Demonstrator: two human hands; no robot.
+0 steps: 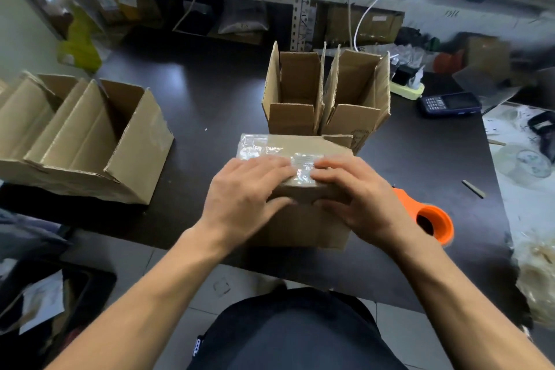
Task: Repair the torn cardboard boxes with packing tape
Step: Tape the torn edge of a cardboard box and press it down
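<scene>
A: Item one?
B: Closed brown cardboard box (303, 189), at the near edge of the dark table (210, 105), clear packing tape (270, 149) across its top.

A: Hands?
B: Left hand (246, 189) lies flat on the top, fingers straight, pressing the tape, thumb down the front face. Right hand (357, 192) mirrors it, fingers extended on the top, thumb on the front. Fingertips nearly meet at the middle; neither hand clamps anything.

A: Other stock?
B: Two open upright brown cartons (326, 93) just behind the box. Large open cardboard box with dividers (84, 135) at the left. Orange tape dispenser (429, 213) just right of the right hand. Dark blue calculator (450, 103) far right.
</scene>
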